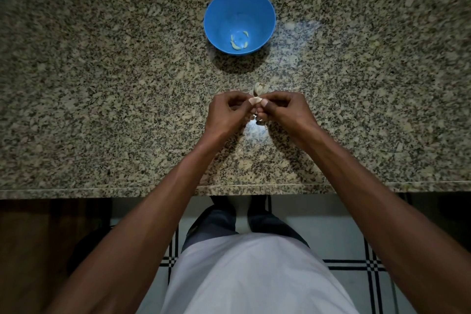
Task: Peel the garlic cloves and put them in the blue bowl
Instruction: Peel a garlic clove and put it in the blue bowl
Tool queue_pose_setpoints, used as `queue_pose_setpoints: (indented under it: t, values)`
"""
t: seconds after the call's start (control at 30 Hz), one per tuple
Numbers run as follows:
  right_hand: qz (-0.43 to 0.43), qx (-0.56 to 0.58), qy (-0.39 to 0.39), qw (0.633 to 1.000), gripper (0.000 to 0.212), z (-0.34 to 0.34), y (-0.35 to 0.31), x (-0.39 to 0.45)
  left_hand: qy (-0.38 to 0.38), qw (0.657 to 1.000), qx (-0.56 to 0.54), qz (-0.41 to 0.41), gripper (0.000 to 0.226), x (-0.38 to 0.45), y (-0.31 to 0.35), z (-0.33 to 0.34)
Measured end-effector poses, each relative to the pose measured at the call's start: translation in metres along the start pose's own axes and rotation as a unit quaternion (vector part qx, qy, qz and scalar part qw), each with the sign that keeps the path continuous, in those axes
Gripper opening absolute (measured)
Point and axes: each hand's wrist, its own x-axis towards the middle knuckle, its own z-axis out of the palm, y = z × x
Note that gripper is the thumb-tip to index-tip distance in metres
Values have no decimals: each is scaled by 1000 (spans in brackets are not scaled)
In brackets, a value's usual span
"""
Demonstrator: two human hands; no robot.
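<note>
A blue bowl (pixel 216 7) stands on the speckled granite counter, beyond my hands, with a few peeled garlic cloves (pixel 239 43) lying at its bottom. My left hand (pixel 226 112) and my right hand (pixel 285 112) meet above the counter's middle, and both pinch one small garlic clove (pixel 254 101) between their fingertips. Just behind my fingers lies the rest of the garlic head (pixel 260 88), pale and papery. A scrap of skin (pixel 260 123) lies under my hands.
The granite counter (pixel 102 99) runs the full width, with its front edge close to my body. Below it show a tiled floor (pixel 344 237) and my white apron (pixel 254 275).
</note>
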Motion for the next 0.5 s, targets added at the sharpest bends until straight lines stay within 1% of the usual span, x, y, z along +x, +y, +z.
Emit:
queue_pose_setpoints:
  t: [0.07,0.13,0.27,0.33,0.4,0.5]
  values:
    - [6,38,12,999,22,0,1,-1,1,1000,16,-3,21,1,-2,0]
    - [10,44,14,999,22,1,2,-1,9,1000,27,-8,21,-1,-2,2]
    - [-2,-2,29,1000,17,1,4,-1,23,999,11,-22,19,-2,-4,5]
    - [-5,-14,42,999,15,-2,6,0,34,999,32,-25,17,-2,-4,5]
    - [4,2,43,999,16,-6,6,0,38,997,60,-17,16,-1,-4,5]
    - [8,13,35,999,17,-11,6,0,36,994,100,0,23,-3,-4,6]
